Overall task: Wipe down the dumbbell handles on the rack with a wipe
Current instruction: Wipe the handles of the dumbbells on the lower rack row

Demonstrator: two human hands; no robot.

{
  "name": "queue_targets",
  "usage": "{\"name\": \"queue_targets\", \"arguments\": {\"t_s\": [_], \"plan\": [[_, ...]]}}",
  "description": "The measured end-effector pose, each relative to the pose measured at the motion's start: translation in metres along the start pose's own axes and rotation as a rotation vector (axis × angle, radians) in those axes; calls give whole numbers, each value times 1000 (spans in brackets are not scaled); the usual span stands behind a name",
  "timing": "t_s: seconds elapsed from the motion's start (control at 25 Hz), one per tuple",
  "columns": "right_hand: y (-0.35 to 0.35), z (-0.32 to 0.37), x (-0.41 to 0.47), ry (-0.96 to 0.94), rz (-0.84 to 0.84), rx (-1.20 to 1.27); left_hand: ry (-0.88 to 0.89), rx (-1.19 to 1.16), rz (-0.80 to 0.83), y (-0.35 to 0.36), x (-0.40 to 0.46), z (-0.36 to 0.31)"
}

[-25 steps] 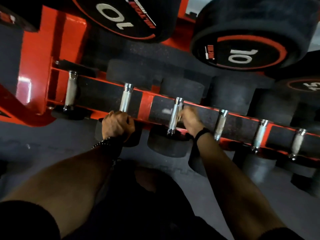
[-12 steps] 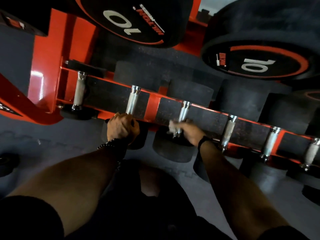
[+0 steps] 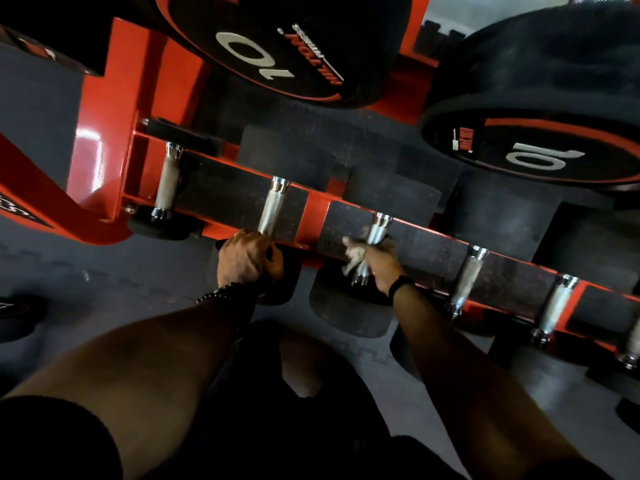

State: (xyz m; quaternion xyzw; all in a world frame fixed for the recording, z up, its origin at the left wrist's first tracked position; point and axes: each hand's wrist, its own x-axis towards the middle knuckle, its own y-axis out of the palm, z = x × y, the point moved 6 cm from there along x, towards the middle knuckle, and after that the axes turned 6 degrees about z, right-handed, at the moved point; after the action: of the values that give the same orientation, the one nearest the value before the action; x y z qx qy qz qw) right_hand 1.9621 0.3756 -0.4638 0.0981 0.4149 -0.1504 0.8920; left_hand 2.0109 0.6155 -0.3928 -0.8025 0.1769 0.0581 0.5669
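Note:
Several small dumbbells lie across the lower tier of a red rack, their chrome handles in a row. My right hand holds a crumpled white wipe wrapped round the near part of the third handle. My left hand grips the near end of the second handle where it meets the black head. The first handle at the far left and the handles to the right are untouched.
Two large black 10 dumbbell heads sit on the tier above, overhanging the lower row. Grey foam floor tiles lie below. A dark weight sits at the left edge. My knees are under my arms.
My right hand with the wipe has slid down the third handle from its upper middle to its near end. My left hand has kept its grip on the second dumbbell.

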Motion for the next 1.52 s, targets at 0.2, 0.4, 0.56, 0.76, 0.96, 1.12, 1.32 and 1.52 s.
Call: {"name": "queue_targets", "arguments": {"t_s": [0.2,0.4,0.56,0.76,0.96,1.12,1.32,1.52], "plan": [[-6,13,6,-83,-135,-144,9,10,-9,1,0,1],[-35,16,-45,-194,-259,-685,8,8,-16,0,0,1],[-44,43,-26,-376,-495,-399,8,7,-32,0,-1,0],[-39,-9,-61,-299,-429,-603,14,-15,-48,-2,-2,1],[-33,46,-22,-414,-542,-483,11,-8,-52,-2,-2,0],[-29,-5,-34,-193,-389,-735,-1,-21,-49,-3,-2,0],[-36,27,-2,-67,-262,-11,-11,-15,-47,-2,-1,0],[-8,-6,-23,42,277,130,11,-22,-42,-2,-3,1]]}}
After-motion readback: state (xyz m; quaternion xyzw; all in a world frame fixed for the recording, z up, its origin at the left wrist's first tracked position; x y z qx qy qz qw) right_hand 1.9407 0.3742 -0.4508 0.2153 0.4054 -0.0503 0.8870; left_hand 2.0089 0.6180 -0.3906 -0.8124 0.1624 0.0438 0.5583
